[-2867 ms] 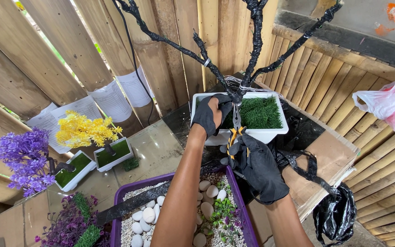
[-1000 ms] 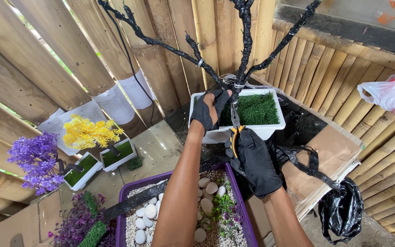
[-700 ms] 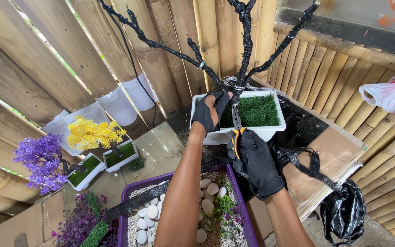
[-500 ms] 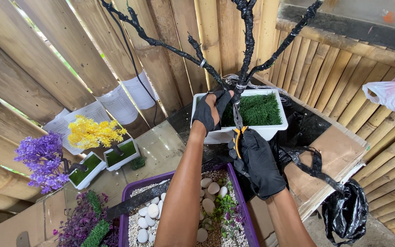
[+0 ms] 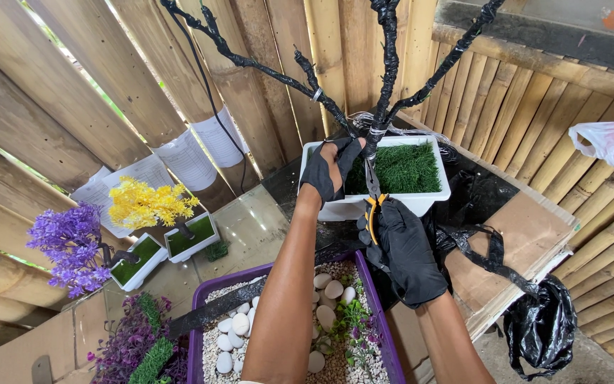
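Frame centre: my left hand [image 5: 330,171] gripped the black-wrapped trunk [image 5: 376,128] above the white planter [image 5: 431,192]. My right hand [image 5: 406,249] closed on orange-handled pliers [image 5: 372,192] touching that trunk. Purple tray [image 5: 381,313] sat below.

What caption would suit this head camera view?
Gloved left hand steadies a black-wrapped tree trunk while right hand works pliers at its base.

- Bright, even daylight; sun glows through the gaps in the wooden fence [image 5: 94,92].
- Shadows below the fence are soft, without harsh glare.
- Sharp focus throughout; fence slats splay outward toward the left edge from wide-lens distortion.
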